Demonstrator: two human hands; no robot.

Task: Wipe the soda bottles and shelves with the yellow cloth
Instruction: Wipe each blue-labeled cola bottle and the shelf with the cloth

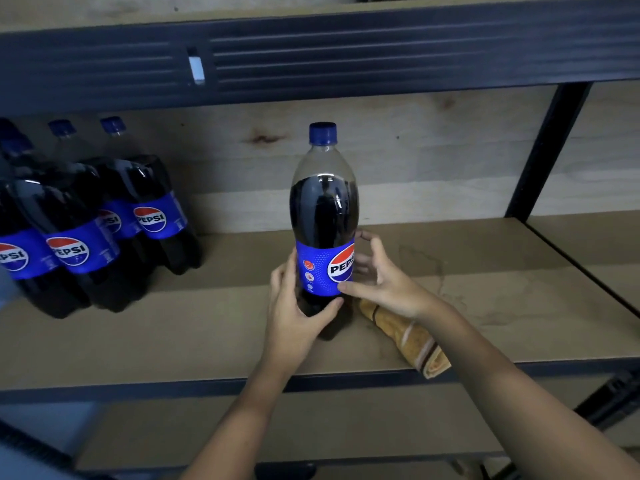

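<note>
We lose the yellow cloth's (412,336) near end under the right hand (384,278) beside the upright bottle (323,216); the leftmost bottle (14,237) is cut off by the frame edge.

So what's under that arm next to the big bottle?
A folded yellow cloth lies on the brown shelf board, right of the upright dark soda bottle. The right hand covers its far end, so that part can't be seen.

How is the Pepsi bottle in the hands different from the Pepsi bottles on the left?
The held bottle stands alone mid-shelf; the left bottles crowd together. The left hand grips the held bottle's base and the right hand cups its label; nobody touches the left bottles. The yellow cloth lies beside the held bottle only. All share blue caps, blue labels and dark soda.
</note>
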